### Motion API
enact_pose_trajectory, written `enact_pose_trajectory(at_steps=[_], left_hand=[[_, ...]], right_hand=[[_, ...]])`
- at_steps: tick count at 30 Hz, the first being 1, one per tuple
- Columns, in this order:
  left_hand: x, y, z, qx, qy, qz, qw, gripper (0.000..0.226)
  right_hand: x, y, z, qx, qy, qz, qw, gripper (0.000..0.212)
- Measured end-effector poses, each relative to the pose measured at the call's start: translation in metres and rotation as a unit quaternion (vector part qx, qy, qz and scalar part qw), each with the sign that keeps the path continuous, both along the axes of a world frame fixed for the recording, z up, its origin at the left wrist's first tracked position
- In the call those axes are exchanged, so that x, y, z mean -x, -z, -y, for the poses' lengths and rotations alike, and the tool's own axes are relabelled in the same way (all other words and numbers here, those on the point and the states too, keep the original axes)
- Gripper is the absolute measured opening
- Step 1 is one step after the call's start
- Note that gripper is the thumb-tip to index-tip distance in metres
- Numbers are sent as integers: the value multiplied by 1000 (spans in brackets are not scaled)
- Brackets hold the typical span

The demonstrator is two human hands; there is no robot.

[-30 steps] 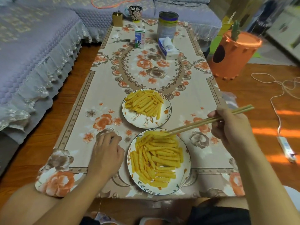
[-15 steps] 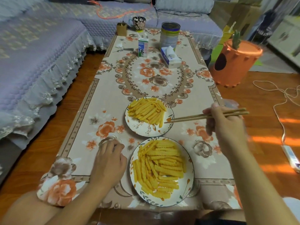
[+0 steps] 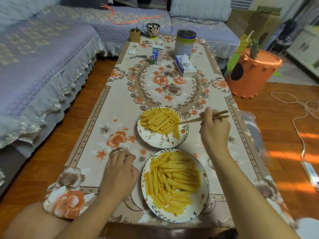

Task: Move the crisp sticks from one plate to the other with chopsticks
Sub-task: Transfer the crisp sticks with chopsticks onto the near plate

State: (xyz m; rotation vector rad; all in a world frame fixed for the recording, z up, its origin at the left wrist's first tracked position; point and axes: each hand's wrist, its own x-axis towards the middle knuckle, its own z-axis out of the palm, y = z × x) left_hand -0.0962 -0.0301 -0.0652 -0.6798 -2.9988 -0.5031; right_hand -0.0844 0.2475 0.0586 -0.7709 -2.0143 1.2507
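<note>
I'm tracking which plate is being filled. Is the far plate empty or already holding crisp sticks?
Holding sticks. The far plate carries a pile of crisp sticks on its far half; its near part is bare.

Matt printed cloth [image 3: 120, 107] with orange and brown flowers, smooth, draped over the table's edges and corners. Two glossy glazed ceramic plates [image 3: 155, 140] near the front edge, leaf-painted on white. Ridged, dry-looking yellow crisp sticks [image 3: 172, 180], matt. Pale plain wooden chopsticks [image 3: 193, 120]. Toward the far edge, a shiny metal tin [image 3: 185, 43], a printed paper carton [image 3: 157, 55] and a tissue pack [image 3: 185, 66]. Quilted, lace-trimmed sofa cover [image 3: 43, 54]; polished wooden floor [image 3: 284, 135].
</note>
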Motion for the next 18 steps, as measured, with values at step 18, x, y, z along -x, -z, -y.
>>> enact_pose_trajectory(at_steps=[18], left_hand=[[0, 3, 1, -11, 1, -8, 1000, 40]], right_hand=[[-62, -73, -48, 214, -67, -99, 969, 47]])
